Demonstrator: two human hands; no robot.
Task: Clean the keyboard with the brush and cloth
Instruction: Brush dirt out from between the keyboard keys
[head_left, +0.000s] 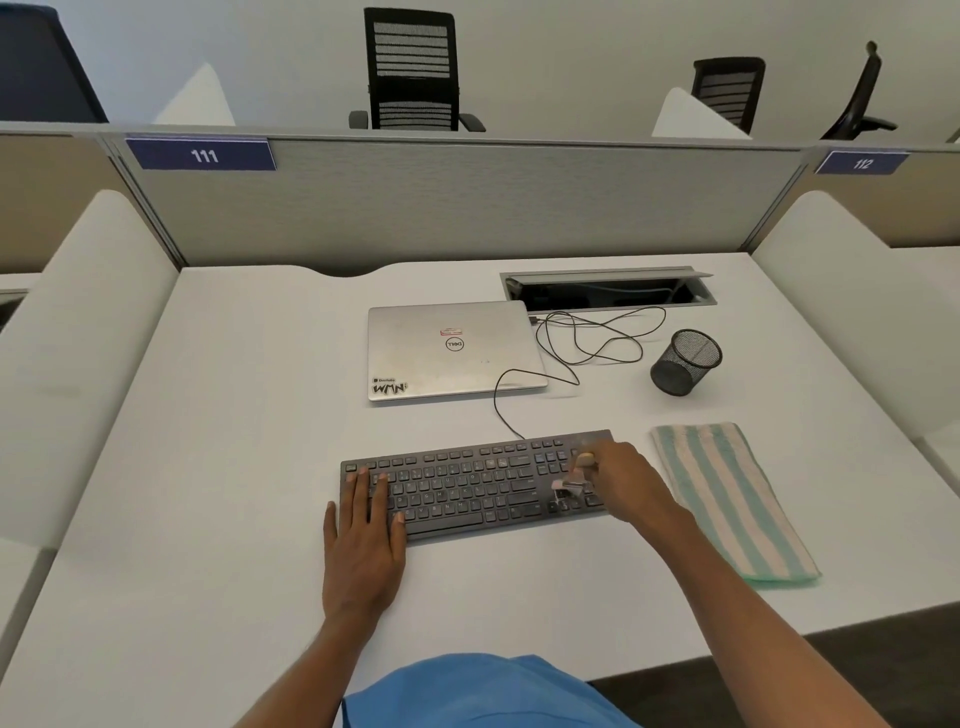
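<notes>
Two hands are on the keyboard (467, 483) right now, and it lies across the near middle of the white table (234, 467). The left hand (363, 525) is flat on the 9 o'clock end, fingers straight and slightly spread. Its fingertips are on the keys and its palm hangs over the front edge onto the table.

Over at the 3 o'clock end, the right hand (623, 480) has its fingers curled round a small brush (574, 483). The pale handle tip pokes up above the knuckles and the head is down on the keys by the number pad. That head is blurred, so the bristles are hard to make out.

The cloth (727, 499), striped mint and cream and folded long, lies flat on the table at 3 o'clock from the keyboard. It is just beside the keyboard and apart from both hands.

At 12 o'clock from the keyboard sits a closed silver laptop (452, 351) with stickers on the lid. A black cable (495, 400) runs from the keyboard's back edge, crosses the laptop's near right corner and loops toward the open cable hatch (608, 291) at 1 o'clock. A black mesh cup (685, 362) stands at 2 o'clock, between hatch and cloth.

A grey partition (467, 197) closes the far side, with a blue label (202, 155) reading 111 at 11 o'clock.
</notes>
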